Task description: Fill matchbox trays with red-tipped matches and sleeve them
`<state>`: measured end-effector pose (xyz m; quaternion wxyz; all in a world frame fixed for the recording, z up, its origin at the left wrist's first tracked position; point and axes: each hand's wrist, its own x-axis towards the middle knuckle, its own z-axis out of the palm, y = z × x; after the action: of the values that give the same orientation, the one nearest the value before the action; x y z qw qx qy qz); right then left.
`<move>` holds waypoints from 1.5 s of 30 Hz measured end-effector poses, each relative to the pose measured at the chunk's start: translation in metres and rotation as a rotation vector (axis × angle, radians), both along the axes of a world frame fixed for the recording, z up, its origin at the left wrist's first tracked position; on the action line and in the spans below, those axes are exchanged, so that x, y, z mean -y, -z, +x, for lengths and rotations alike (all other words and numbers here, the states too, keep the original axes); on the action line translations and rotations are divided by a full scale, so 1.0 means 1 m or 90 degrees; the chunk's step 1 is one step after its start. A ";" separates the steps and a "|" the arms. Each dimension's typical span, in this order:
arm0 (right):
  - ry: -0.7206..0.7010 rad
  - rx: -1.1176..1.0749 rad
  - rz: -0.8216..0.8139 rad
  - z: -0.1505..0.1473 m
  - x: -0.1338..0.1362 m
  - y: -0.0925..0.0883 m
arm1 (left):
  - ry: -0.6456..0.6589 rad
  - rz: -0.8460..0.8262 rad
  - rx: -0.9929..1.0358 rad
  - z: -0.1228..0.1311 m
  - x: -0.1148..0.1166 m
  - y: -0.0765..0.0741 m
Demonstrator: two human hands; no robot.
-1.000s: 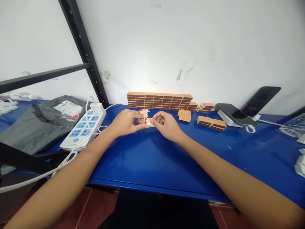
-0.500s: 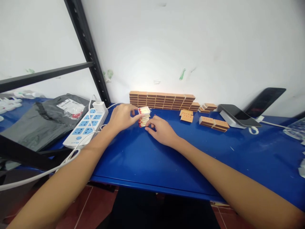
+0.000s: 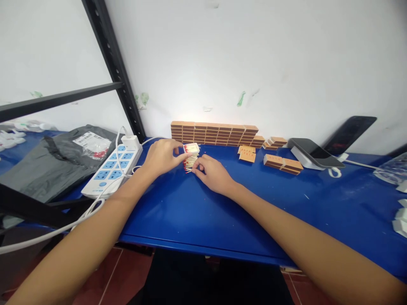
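Note:
My left hand (image 3: 163, 156) grips a small white matchbox tray (image 3: 191, 148) by its left end, thumb at the front and fingers behind. Red-headed matches lie inside the tray. Just in front of it is a loose pile of matches (image 3: 189, 163), heads toward the left. My right hand (image 3: 211, 173) is at the pile's right side with thumb and forefinger pinched together at its near edge, seemingly on matchsticks. The fingers cover part of the pile. To the right lie two flat orange matchbox sleeves (image 3: 247, 156).
Stacked matchboxes (image 3: 213, 134) form a row along the wall. More matchboxes (image 3: 282, 164) lie at the right, before a phone on a stand (image 3: 314, 152). At the left are a white power strip (image 3: 111, 171) with cables, a grey plastic bag (image 3: 63, 161) and a black rack post (image 3: 111, 59).
My right thumb and forefinger have moved slightly left and closed at the near edge of the match pile. My left hand keeps its hold on the tray. The view has shifted slightly.

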<state>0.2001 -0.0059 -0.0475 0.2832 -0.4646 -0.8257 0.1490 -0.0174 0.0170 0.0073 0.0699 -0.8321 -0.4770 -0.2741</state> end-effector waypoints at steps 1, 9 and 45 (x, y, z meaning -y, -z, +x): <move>-0.001 0.003 -0.002 0.001 -0.001 0.000 | -0.001 0.000 -0.002 0.000 0.000 0.000; -0.057 0.007 -0.014 0.009 -0.003 -0.002 | -0.005 0.002 -0.010 0.000 0.000 0.000; -0.048 0.144 -0.056 0.010 0.005 -0.019 | 0.028 -0.029 -0.015 -0.004 -0.005 0.007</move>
<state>0.2098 -0.0108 -0.0288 0.1622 -0.4590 -0.8619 0.1422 -0.0210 0.0217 0.0002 0.0506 -0.8471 -0.4635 -0.2551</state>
